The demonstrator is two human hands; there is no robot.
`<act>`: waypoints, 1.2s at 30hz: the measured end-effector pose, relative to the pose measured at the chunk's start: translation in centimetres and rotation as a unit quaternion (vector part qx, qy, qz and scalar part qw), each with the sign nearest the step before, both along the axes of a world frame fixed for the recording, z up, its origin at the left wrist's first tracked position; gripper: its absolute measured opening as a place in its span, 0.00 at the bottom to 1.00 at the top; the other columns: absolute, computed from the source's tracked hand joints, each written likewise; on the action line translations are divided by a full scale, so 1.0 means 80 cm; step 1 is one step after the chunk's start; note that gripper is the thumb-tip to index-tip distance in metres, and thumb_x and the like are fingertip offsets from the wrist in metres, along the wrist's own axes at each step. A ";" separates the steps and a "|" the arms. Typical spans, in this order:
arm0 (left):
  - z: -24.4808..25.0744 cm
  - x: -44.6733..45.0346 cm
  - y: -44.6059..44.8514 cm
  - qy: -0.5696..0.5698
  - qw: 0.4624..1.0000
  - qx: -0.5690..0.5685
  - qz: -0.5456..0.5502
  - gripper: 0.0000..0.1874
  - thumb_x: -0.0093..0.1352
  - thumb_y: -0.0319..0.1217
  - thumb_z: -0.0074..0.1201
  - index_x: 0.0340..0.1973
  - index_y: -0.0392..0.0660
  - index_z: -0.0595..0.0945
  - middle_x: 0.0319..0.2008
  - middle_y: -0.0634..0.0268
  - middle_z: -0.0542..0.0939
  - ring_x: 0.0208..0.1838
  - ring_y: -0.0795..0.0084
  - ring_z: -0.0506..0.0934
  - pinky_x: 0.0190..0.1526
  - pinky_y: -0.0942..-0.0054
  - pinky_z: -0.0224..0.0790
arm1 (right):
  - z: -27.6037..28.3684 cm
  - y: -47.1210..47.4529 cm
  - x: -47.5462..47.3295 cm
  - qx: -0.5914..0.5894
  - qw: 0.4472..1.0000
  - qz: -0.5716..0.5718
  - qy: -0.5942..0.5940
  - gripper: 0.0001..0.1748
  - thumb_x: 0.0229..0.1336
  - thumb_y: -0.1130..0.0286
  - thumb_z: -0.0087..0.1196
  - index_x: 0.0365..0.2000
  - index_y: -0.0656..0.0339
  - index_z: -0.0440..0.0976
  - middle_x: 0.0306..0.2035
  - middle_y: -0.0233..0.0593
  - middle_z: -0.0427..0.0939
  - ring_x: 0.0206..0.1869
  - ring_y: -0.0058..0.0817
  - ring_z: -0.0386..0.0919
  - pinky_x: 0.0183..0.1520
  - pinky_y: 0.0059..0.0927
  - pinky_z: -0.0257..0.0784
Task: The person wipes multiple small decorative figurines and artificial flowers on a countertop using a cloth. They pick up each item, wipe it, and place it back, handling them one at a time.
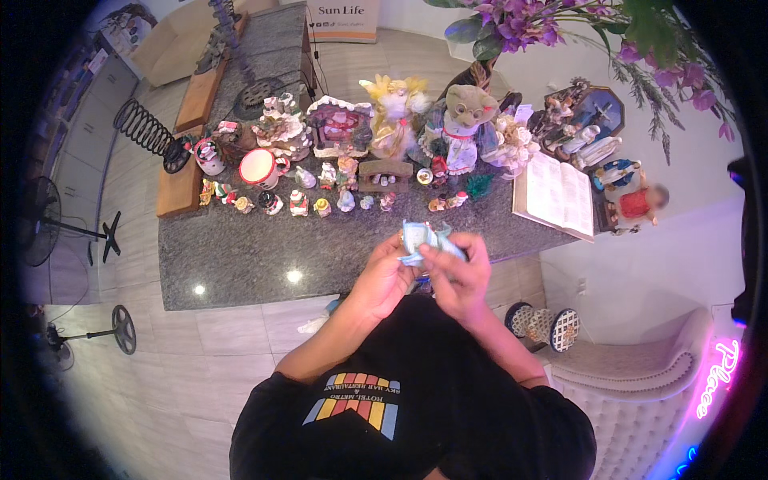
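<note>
Both hands are together in front of my chest, over the near edge of the speckled stone counter (252, 258). My left hand (387, 276) and my right hand (462, 273) hold a light blue cloth (417, 237) between them. A small object shows partly at the cloth's top; most of it is hidden. Beyond the hands stand small figurines, among them a snowman with a black hat (270, 203), a yellow figurine (322, 207) and a pair of small figures (448, 201). A red-rimmed mug (259, 168) lies tilted behind them.
At the back stand an angel doll (396, 117), a teddy bear in a dress (465, 120) and a snowy fireplace ornament (339, 127). An open book (555, 192) and religious statues (618, 174) are on the right. A metal coil spring (144, 129) stands left, beside wooden blocks (180, 174).
</note>
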State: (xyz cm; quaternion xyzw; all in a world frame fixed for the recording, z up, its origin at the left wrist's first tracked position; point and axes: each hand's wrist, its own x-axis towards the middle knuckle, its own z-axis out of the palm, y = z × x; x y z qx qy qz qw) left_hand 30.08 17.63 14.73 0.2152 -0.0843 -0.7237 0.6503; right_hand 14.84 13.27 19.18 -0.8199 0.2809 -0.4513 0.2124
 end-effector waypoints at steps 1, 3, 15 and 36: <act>0.004 -0.001 0.001 -0.003 1.000 -0.004 0.004 0.15 0.78 0.26 0.52 0.59 0.38 0.79 0.54 0.59 0.84 0.56 0.70 0.83 0.60 0.67 0.77 | 0.000 0.003 -0.003 -0.017 1.000 -0.004 0.000 0.21 0.52 0.81 0.70 0.47 0.54 0.88 0.41 0.38 0.75 0.39 0.31 0.75 0.40 0.29 0.72; 0.012 -0.003 0.002 0.005 1.000 -0.016 -0.005 0.16 0.78 0.29 0.54 0.60 0.39 0.79 0.55 0.59 0.83 0.56 0.69 0.82 0.61 0.66 0.76 | -0.003 0.007 -0.009 -0.045 0.999 -0.006 0.018 0.21 0.50 0.81 0.70 0.46 0.54 0.88 0.40 0.38 0.75 0.38 0.31 0.75 0.39 0.28 0.72; 0.052 0.004 0.003 -0.132 0.988 -0.081 0.015 0.20 0.72 0.27 0.66 0.59 0.39 0.81 0.51 0.66 0.85 0.52 0.79 0.81 0.58 0.74 0.73 | 0.033 -0.012 -0.056 0.148 0.973 -0.015 -0.175 0.14 0.68 0.75 0.57 0.51 0.68 0.83 0.46 0.42 0.76 0.46 0.26 0.75 0.51 0.27 0.71; 0.034 0.007 -0.017 -0.412 0.902 -0.067 0.106 0.13 0.65 0.27 0.73 0.44 0.37 0.90 0.35 0.71 0.82 0.37 0.86 0.75 0.38 0.81 0.67 | 0.032 -0.026 -0.056 0.246 0.962 0.018 -0.115 0.20 0.73 0.64 0.54 0.53 0.70 0.82 0.51 0.40 0.74 0.53 0.29 0.73 0.55 0.32 0.68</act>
